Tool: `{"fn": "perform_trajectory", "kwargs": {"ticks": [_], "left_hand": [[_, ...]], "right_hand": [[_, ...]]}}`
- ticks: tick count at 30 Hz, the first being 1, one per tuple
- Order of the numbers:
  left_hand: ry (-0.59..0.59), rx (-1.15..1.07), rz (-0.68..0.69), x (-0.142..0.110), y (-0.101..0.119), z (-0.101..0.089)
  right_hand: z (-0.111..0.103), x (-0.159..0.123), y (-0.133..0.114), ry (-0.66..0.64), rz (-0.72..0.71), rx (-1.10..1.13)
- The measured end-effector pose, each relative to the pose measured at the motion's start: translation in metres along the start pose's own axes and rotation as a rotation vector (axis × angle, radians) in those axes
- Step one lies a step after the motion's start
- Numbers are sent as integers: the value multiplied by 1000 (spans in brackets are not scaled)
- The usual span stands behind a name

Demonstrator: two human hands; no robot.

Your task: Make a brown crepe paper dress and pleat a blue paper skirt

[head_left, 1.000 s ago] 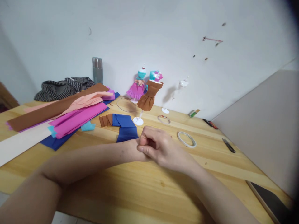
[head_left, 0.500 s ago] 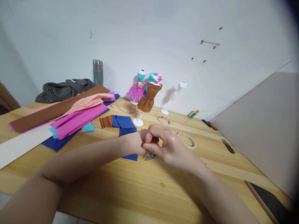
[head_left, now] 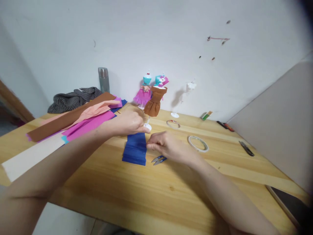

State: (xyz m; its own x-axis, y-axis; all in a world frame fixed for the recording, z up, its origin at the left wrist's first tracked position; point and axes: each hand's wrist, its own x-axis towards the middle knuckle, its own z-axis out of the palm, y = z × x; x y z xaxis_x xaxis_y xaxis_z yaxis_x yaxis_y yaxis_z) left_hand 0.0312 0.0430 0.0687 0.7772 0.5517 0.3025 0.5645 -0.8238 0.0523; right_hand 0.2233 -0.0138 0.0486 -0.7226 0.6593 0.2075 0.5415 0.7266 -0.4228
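My left hand (head_left: 130, 122) is curled over the far end of a blue crepe-paper strip (head_left: 134, 150), its thumb pointing right in front of the white stand base (head_left: 147, 127). Whatever its fingers hold is hidden. Just right of the strip, my right hand (head_left: 162, 143) is pinched closed, fingertips near the strip's edge; I cannot make out anything between them. Blue-handled thread snips (head_left: 158, 160) lie below the right hand, blades to the left. On that stand is a small mannequin in a brown paper dress (head_left: 155, 101).
Coloured paper sheets (head_left: 70, 116) are piled left, before a striped cloth (head_left: 73, 98) and a flask (head_left: 104, 80). More little mannequins (head_left: 144, 91) stand by the wall. Rightward lie a tape roll (head_left: 198, 144), a cutter knife (head_left: 246, 148) and a dark flat device (head_left: 290, 202).
My hands have moved apart: the left drew back from under the right, up and left. The blue strip and snips are now more exposed. The view has shifted slightly.
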Motion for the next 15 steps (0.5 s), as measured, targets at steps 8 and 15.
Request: {"fn": "perform_trajectory", "kwargs": {"ticks": [8, 15], "left_hand": [[-308, -335, -126, -68, 1, 48], [-294, -202, -37, -73, 5, 63]], "right_hand": [[40, 5, -1, -239, 18, -188], [54, 12, 0, -224, 72, -270]]}}
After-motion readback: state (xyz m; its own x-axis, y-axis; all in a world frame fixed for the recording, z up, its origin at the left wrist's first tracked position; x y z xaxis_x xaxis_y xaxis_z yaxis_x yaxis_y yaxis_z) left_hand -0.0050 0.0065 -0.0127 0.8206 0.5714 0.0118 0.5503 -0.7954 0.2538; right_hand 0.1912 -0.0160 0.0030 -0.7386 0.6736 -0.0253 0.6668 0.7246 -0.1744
